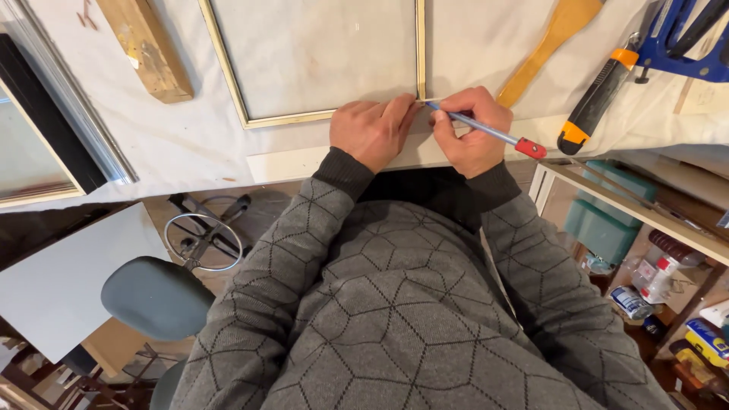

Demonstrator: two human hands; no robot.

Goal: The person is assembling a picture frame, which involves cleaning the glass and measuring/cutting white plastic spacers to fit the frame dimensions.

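From the head camera, looking straight down, the left hand (372, 130) lies flat with its fingers (399, 108) pressed down on the near right corner of a thin gold picture frame (288, 118), which rests on the white cloth that covers the table (190, 144). The fingers grip nothing; they bear down on the frame's corner and hold it against the cloth. Just beside it, the right hand (471, 129) is clenched around a silver pencil (486, 130) with a red end, whose tip meets the frame at that same corner, where the near rail and the right rail join. The two hands almost touch. The frame runs from that corner away toward the far edge of the view and to the left. A wooden block (148, 49) lies well to the left of the frame. To the right lie a wooden spatula (543, 53), a black and orange tool handle (596, 102) and a blue clamp (680, 45). Below the table edge stand a grey stool (156, 296) and a shelf (661, 216) with cans and bottles.
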